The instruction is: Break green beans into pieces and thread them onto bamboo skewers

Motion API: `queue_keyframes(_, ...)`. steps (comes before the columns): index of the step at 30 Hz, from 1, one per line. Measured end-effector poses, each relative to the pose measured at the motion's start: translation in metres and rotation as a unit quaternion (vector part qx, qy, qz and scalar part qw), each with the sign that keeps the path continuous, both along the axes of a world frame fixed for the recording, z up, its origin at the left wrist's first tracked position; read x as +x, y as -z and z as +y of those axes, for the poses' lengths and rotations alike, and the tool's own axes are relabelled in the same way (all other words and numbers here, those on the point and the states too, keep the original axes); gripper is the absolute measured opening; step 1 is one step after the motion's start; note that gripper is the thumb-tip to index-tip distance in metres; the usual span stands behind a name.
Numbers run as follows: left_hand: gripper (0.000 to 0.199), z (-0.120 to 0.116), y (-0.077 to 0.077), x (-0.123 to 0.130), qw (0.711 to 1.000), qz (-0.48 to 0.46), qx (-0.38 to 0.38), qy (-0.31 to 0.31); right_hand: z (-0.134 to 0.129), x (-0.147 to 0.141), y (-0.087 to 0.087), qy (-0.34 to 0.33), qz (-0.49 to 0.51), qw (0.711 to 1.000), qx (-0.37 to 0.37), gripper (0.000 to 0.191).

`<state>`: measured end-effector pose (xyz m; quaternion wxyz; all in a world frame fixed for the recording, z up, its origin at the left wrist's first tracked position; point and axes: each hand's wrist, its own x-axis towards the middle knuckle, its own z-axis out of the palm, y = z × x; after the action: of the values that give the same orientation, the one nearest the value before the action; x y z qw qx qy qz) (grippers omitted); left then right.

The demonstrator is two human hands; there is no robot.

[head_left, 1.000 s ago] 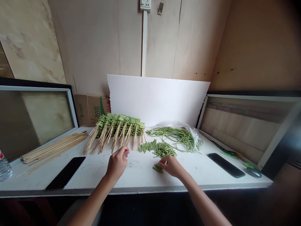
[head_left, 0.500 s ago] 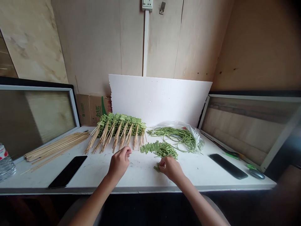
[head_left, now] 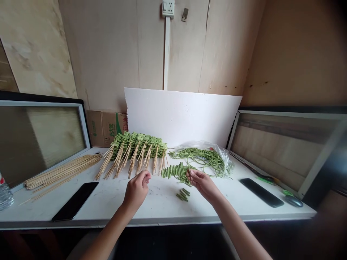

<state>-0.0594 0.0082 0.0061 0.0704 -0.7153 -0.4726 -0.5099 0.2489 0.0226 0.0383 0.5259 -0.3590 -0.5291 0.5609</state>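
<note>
My left hand (head_left: 137, 187) is closed on the bare end of a wooden skewer (head_left: 155, 175), held level above the table. Cut green bean pieces (head_left: 172, 170) are threaded side by side along the skewer. At the skewer's right end, my right hand (head_left: 201, 181) pinches a bean piece (head_left: 187, 174) between thumb and fingers. Whether the skewer tip has entered that piece cannot be made out. A loose heap of cut pieces (head_left: 182, 179) lies behind, partly hidden by the right hand. Nearer me, several cut pieces (head_left: 183, 194) lie on the white table (head_left: 162, 207).
Filled bean skewers (head_left: 141, 142) are stacked at the back left, sticks toward me. Bare skewers (head_left: 65, 170) lie further left, near a black phone (head_left: 76, 200). Long beans (head_left: 203, 156) spill from a clear bag at the back right. Another dark phone (head_left: 261, 192) lies right.
My right hand has risen from the small group of cut pieces to the skewer's right end with a bean piece. The left hand holds nearly still; the view has shifted slightly.
</note>
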Motion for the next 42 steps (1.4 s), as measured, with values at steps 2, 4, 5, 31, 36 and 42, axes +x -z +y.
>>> queue_keyframes(2,0.023,-0.001,0.000,0.001,1.000,-0.001,-0.003,0.006,-0.003,-0.003,-0.004,0.008,0.043,0.999,-0.009,0.037)
queue_keyframes(4,0.023,-0.002,0.000,0.002,1.000,0.000,-0.005,0.011,-0.005,-0.005,-0.006,0.015,0.073,0.997,-0.017,0.037)
queue_keyframes(5,0.024,-0.002,0.000,0.003,1.000,0.000,-0.005,0.012,-0.006,-0.006,-0.006,0.016,0.086,0.996,-0.024,0.036)
queue_keyframes(31,0.027,-0.003,0.002,0.005,1.000,0.019,0.022,0.004,-0.010,-0.014,-0.005,0.035,0.132,0.989,-0.051,0.033)
queue_keyframes(36,0.030,-0.004,0.001,0.006,0.999,0.027,0.040,-0.006,-0.011,-0.021,0.001,0.089,0.123,0.988,-0.036,0.036)
queue_keyframes(42,0.033,-0.006,0.002,0.007,0.996,0.044,0.073,-0.010,-0.015,-0.028,0.004,0.156,0.112,0.981,-0.021,0.035)
